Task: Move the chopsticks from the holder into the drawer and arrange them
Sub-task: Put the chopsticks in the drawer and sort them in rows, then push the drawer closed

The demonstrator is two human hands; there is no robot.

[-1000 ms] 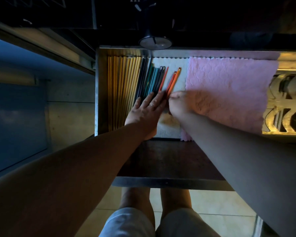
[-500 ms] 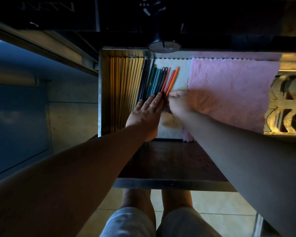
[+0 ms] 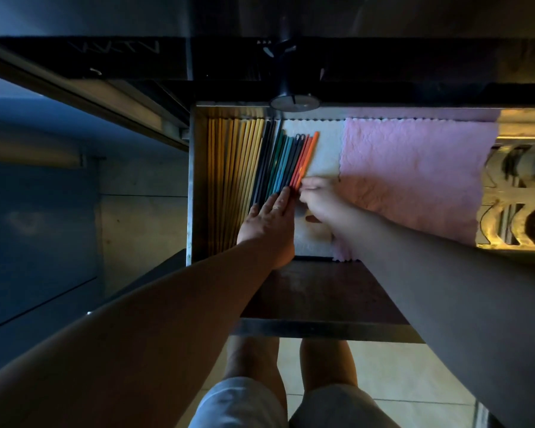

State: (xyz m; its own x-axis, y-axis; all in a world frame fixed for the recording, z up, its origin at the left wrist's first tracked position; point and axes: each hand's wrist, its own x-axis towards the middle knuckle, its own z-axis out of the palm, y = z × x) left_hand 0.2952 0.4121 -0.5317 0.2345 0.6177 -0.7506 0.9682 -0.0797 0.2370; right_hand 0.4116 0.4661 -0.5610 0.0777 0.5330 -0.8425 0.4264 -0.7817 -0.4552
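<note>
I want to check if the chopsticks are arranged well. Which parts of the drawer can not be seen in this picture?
Head view only:
- Near ends of the coloured chopsticks: under the left hand and right hand.
- What the right fingers pinch: too blurred to tell.
- White cloth: partly under the pink cloth and the hands.
- Drawer right end: dim, glary, cut by the edge.
- Holder: not identifiable.

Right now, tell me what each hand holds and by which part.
Left hand holds nothing, flat on the chopsticks. Right hand pinches the orange chopsticks at their near ends.
</note>
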